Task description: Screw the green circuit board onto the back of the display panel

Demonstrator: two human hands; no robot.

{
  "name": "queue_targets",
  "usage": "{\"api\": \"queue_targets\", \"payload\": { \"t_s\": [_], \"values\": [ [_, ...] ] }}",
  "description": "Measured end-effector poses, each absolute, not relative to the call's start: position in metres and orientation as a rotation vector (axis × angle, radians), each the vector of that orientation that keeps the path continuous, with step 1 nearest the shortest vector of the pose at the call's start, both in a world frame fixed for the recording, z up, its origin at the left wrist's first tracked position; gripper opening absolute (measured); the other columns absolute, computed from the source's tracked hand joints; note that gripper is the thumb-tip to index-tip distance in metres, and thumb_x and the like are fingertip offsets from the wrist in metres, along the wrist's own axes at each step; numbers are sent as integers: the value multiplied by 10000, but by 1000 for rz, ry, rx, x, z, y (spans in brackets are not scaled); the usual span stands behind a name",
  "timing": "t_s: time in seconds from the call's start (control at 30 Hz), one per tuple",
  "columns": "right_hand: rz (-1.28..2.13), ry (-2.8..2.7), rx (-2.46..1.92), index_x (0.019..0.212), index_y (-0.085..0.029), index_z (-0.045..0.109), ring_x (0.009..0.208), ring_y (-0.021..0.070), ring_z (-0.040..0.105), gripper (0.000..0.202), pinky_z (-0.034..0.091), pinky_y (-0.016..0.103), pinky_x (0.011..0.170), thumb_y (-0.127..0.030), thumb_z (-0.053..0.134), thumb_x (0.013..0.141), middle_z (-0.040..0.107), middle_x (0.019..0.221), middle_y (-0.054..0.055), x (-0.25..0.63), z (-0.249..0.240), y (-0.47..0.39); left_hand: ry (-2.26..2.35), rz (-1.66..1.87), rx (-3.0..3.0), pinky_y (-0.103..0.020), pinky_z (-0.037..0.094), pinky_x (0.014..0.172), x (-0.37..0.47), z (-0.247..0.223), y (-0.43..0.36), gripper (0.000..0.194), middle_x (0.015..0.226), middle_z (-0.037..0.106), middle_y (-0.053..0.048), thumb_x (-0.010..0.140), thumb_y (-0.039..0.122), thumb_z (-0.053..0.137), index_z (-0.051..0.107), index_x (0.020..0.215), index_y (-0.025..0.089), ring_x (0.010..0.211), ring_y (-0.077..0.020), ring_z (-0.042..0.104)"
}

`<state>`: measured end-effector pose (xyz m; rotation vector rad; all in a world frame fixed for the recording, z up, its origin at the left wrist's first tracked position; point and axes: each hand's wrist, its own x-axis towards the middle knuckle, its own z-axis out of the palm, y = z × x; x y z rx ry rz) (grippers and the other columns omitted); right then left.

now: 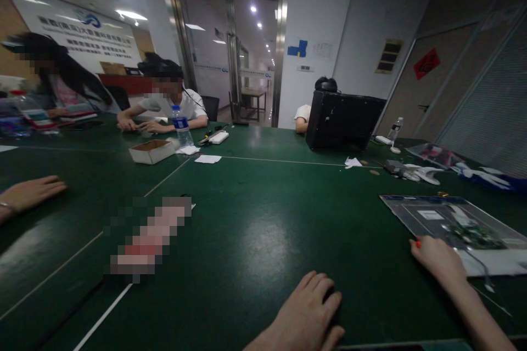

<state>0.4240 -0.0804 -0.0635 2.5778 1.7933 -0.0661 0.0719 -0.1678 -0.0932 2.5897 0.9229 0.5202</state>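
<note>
Though partly hidden by the right hand [438, 258], best judged broad, thin and stiff, fairly light for such breadth, perhaps smooth enough to slide: panel [432, 227], flat on the table [247, 219] at right. Likely fragile at the exposed board [477, 236] and the loose cable [482, 266]; best taken by opposite outer edges, with fingertips off both. State of grip: right hand curled inward at the panel's left edge, with an orange spot [419, 243] at the fingers; tightness, hold and contact with the panel not discernible. Left hand [307, 307] palm down near the table's near edge, fingers loosely parted, with nothing visible in grasp. For moving: broad stretch of table leftward, as far as a pixelated item [152, 236]; beyond the panel's far edge, nearby clutter [405, 169], then a black case [346, 120].
</note>
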Motion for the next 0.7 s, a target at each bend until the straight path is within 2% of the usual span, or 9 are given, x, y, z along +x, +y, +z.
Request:
{"api": "queue_targets", "payload": {
  "t_s": [0.07,0.37,0.47,0.63,0.7],
  "values": [
    [-15,1840,2522,909,-41,679,803,324,678,391,481,379,662,-276,366,916,690,851,238,393,-64,-87,913,523,2581,-399,255,1105,71,-93,-167,457,1287,516,-104,877,417,570,478,1266,193,1228,-254,437],
    [-56,2172,2225,1160,-78,573,785,288,686,363,477,349,654,-265,363,930,706,866,182,266,-68,-130,1043,537,2536,-436,197,1131,59,-75,-167,388,1274,525,-93,917,365,497,468,1268,202,1246,-246,417],
    [-96,2274,2152,1237,-83,520,851,254,685,374,480,309,674,-221,370,923,695,1008,182,235,-65,-144,1103,518,2537,-445,205,1129,50,-60,-161,367,1296,510,-104,931,339,462,470,1269,195,1262,-256,404],
    [-171,2402,2061,1288,-31,483,911,265,674,440,492,338,731,-125,403,866,604,1218,235,195,-62,-157,1192,508,2586,-459,256,1107,39,-44,-140,389,1328,486,-141,916,290,467,463,1280,152,1276,-278,388],
    [-222,2433,2044,1241,-15,527,872,275,683,428,498,346,709,-82,420,832,612,1187,260,182,-61,-160,1189,511,2604,-447,267,1102,38,-40,-130,378,1306,505,-140,923,291,455,472,1269,140,1248,-274,418]
  ]
}}
